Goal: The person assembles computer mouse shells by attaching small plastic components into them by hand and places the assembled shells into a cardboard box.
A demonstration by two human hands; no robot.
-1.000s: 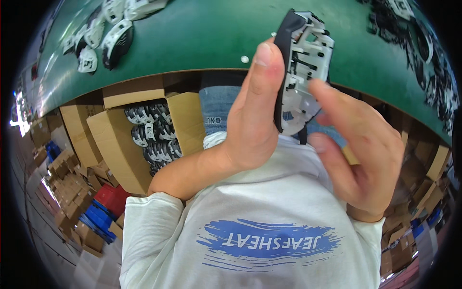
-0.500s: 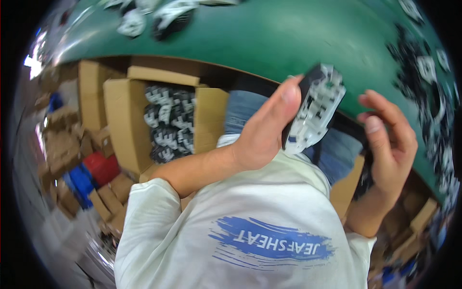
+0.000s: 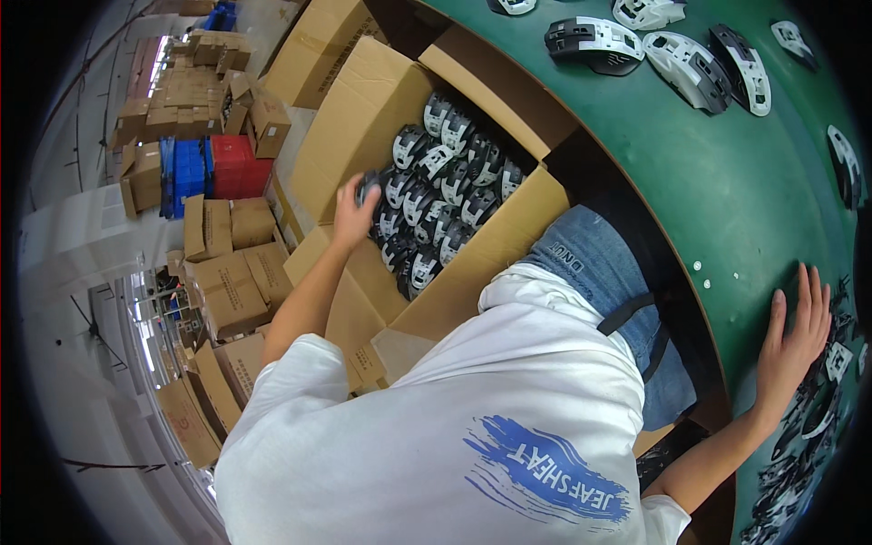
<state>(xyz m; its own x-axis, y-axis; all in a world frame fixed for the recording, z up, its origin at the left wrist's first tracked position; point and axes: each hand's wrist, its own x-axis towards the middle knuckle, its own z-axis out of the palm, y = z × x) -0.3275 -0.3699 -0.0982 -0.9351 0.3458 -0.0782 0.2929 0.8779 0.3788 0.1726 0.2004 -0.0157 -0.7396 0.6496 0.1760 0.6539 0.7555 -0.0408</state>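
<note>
My left hand (image 3: 351, 218) is closed on a dark computer mouse shell (image 3: 368, 185) at the left side of an open cardboard box (image 3: 490, 263). Rows of black-and-white mouse shells (image 3: 440, 162) fill much of that box. Out to the right, my right hand (image 3: 797, 329) is open, its fingers spread over the green table (image 3: 663, 173), and it holds nothing. A heap of black and white mouse parts (image 3: 822, 409) lies just beyond that hand.
Several mouse shells (image 3: 595, 44) lie on the far part of the table. Small white bits (image 3: 707, 283) are scattered near its edge. Stacked cartons (image 3: 227, 289), blue crates (image 3: 188, 177) and a red crate (image 3: 240, 165) stand off to the left.
My left hand has carried the mouse shell from in front of my body leftward to the box. My right hand has moved away to the right onto the table. The view has turned left.
</note>
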